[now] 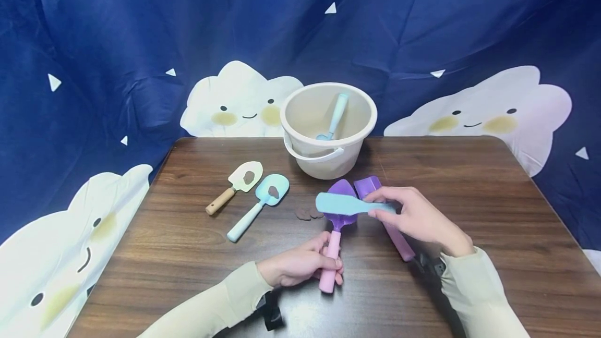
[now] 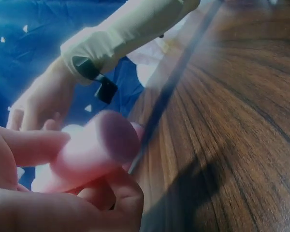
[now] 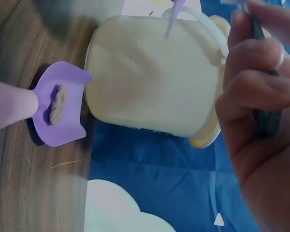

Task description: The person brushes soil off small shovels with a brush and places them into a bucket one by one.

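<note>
In the head view my left hand (image 1: 307,262) grips the pink handle of a purple toy shovel (image 1: 341,188), its blade tilted away toward the bucket. The end of that pink handle (image 2: 118,137) shows between thumb and fingers in the left wrist view. My right hand (image 1: 418,218) pinches the narrow end of a light-blue spatula (image 1: 340,203), whose flat blade crosses above the purple blade and partly hides it. Beneath my right hand, a second purple shovel (image 1: 368,185) lies on the table; the right wrist view shows a brown lump (image 3: 57,105) in its blade.
A cream bucket (image 1: 324,166) with a light-blue tool (image 1: 337,116) inside stands at the back. To the left lie a cream, wooden-handled shovel (image 1: 220,201) and a light-blue shovel (image 1: 246,221), each bearing a brown piece. Flat brown pieces (image 1: 304,214) lie on the wooden table (image 1: 188,265).
</note>
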{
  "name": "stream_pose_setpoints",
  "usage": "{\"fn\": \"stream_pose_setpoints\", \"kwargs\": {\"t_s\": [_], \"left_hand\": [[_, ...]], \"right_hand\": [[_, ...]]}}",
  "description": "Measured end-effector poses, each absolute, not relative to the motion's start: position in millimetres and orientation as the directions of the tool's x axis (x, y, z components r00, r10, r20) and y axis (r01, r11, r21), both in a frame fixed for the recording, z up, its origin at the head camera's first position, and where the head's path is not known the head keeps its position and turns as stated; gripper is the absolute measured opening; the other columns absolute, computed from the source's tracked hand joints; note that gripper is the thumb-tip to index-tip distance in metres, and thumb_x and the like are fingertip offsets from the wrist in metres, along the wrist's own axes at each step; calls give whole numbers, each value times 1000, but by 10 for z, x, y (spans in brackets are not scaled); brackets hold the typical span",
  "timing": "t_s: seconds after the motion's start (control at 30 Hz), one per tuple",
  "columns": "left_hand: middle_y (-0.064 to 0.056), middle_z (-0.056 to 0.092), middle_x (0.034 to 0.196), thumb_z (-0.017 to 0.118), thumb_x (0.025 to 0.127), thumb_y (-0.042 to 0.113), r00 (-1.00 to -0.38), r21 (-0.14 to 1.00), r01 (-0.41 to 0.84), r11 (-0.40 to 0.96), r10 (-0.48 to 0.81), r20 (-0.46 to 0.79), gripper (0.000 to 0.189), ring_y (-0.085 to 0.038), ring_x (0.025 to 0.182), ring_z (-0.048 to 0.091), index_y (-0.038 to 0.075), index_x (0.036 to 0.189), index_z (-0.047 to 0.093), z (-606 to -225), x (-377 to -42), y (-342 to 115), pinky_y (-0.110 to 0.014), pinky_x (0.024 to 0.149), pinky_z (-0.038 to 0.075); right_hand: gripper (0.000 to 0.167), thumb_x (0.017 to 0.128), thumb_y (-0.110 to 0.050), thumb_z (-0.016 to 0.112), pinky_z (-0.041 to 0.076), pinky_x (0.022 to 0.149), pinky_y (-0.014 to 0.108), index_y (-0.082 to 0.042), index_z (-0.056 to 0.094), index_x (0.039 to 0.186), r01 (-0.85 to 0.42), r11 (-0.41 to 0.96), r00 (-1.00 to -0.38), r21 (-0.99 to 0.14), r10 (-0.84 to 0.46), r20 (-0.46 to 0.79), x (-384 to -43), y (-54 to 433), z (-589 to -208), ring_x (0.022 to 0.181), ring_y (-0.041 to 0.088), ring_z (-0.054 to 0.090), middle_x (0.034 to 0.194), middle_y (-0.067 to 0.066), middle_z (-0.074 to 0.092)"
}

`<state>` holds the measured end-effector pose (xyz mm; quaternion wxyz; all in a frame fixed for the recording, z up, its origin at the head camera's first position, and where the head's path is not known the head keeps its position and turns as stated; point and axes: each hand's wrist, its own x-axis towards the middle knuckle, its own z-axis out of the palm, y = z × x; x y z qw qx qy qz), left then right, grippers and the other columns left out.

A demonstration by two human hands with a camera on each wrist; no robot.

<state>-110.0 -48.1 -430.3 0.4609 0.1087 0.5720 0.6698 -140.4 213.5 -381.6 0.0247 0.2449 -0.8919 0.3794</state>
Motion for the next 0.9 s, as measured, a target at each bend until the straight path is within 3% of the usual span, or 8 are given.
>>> {"fn": "stream_pose_setpoints", "kwargs": {"t_s": [0.27,0.4,0.53,0.6,0.7,0.9], "left_hand": [[-7,64,79,57,90,-5,-551,882,-463,88,751,-364,33,-15,69,68,-2,117,40,-4291,-1094,-491,-34,72,60],[-18,67,83,59,88,-5,-550,893,-441,87,761,-345,31,-16,70,69,0,112,41,-4300,-1098,-501,-40,77,60],[-16,68,80,60,87,-5,-558,908,-411,87,763,-326,29,-16,70,69,-3,108,40,-4315,-1095,-511,-42,79,60],[-7,68,78,60,87,-5,-563,910,-406,87,760,-324,29,-16,70,69,-4,108,40,-4319,-1089,-514,-42,78,60],[-7,68,78,60,87,-5,-569,909,-406,89,754,-328,30,-16,70,70,-5,109,40,-4322,-1085,-514,-41,78,60],[-42,61,97,61,86,-5,-574,914,-395,93,751,-325,34,-16,71,70,-8,112,40,-4306,-1082,-513,-45,80,59]], "right_hand": [[23,83,-15,75,53,80,23,-27,71,103,-516,604,-843,-608,-482,238,-1372,2084,-3783,91,2,63,98,-14,70],[23,83,-15,76,54,81,24,-24,72,104,-520,620,-846,-587,-470,252,-1376,2079,-3792,92,3,64,99,-13,71],[22,83,-16,75,53,75,22,-21,72,104,-484,645,-871,-592,-423,252,-1394,2088,-3795,84,2,63,95,-12,72],[20,84,-17,75,50,70,20,-20,72,103,-455,658,-888,-600,-391,243,-1412,2101,-3807,78,2,60,91,-11,71],[18,85,-19,74,47,63,19,-21,72,103,-411,671,-909,-617,-349,227,-1436,2122,-3827,71,4,55,89,-9,71],[19,86,-20,73,44,62,20,-20,72,105,-377,700,-926,-606,-278,255,-1479,2177,-3848,71,7,54,97,-3,74]]}}
